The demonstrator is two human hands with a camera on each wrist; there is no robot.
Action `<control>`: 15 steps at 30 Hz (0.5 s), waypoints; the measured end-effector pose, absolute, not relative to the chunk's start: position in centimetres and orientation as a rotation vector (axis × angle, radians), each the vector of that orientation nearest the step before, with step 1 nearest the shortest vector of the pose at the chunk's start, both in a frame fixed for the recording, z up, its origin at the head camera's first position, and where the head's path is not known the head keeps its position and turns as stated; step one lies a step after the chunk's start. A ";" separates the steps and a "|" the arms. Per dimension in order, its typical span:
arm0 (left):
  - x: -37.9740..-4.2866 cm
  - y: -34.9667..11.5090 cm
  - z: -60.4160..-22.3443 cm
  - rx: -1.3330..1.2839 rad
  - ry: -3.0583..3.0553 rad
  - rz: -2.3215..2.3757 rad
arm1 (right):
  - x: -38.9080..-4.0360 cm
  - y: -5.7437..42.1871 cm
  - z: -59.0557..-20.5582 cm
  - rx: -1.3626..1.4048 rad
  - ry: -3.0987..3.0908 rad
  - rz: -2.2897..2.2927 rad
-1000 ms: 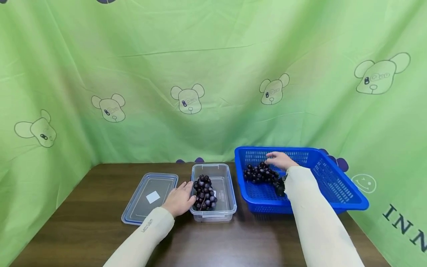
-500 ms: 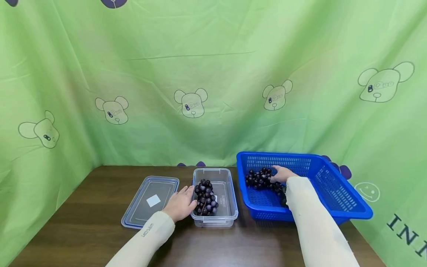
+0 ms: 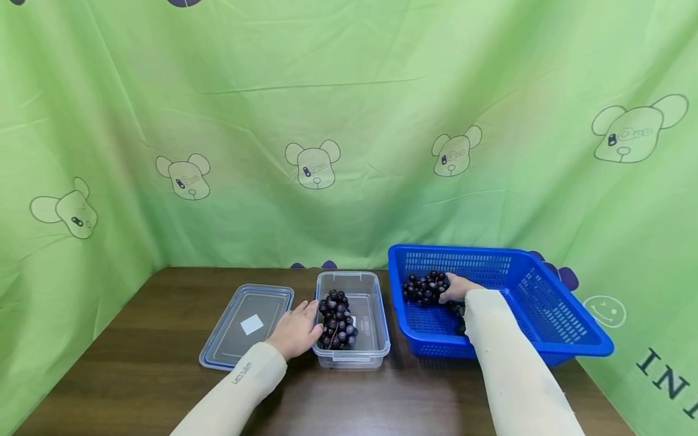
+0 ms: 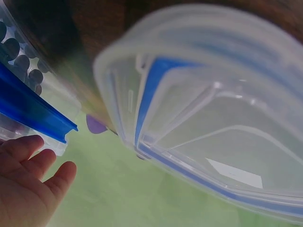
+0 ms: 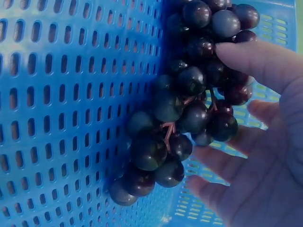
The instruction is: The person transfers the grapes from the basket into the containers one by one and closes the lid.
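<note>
My right hand [image 3: 458, 287] reaches into the blue basket [image 3: 523, 348] and holds a bunch of dark grapes [image 3: 422, 289] between thumb and fingers. In the right wrist view, the thumb presses on the upper grapes [image 5: 191, 80] while the fingers come round from the side. More dark grapes [image 3: 459, 315] lie partly hidden by the right sleeve. My left hand [image 3: 294, 332] rests at the left rim of a clear plastic box [image 3: 371, 315], its fingers extended. Inside that box, along the left side, lies another bunch of dark grapes [image 3: 337, 321].
Left of the box lies its clear lid with a blue seal [image 3: 231, 327], bearing a white square label [image 3: 251, 324]. All of this stands on a dark wooden table [image 3: 158, 351]. A green printed curtain [image 3: 245, 230] closes off the back and sides.
My right hand has moved down into the basket and closed on the bunch of grapes. The left hand has stayed at the box's rim; the head view has shifted slightly.
</note>
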State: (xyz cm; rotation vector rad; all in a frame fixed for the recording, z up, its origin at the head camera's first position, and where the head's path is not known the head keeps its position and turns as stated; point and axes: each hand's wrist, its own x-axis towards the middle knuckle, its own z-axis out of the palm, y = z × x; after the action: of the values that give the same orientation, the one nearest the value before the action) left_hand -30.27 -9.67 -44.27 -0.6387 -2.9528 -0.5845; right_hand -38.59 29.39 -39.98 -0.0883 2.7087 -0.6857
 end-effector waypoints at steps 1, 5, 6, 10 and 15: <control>-30.3 -9.7 -44.3 -0.639 -2.953 -0.581 | -38.5 29.4 -40.0 -0.079 2.694 -0.686; -30.3 -9.7 -44.4 -0.642 -2.950 -0.578 | -38.2 29.3 -40.2 -0.056 2.636 -0.701; -30.3 -9.6 -44.4 -0.644 -2.948 -0.580 | -38.1 29.3 -40.3 -0.050 2.634 -0.694; -30.3 -9.7 -44.4 -0.648 -2.943 -0.566 | -37.6 29.0 -40.2 -0.014 2.612 -0.642; -30.5 -9.7 -44.6 -0.659 -2.937 -0.566 | -36.9 28.4 -39.2 -0.004 2.569 -0.466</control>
State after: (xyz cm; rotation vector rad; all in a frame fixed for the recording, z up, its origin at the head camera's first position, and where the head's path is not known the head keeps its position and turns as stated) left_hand -30.46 -9.75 -44.65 -0.6589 -2.9373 -0.5657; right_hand -36.94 28.39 -39.16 -0.0041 2.5692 -0.4662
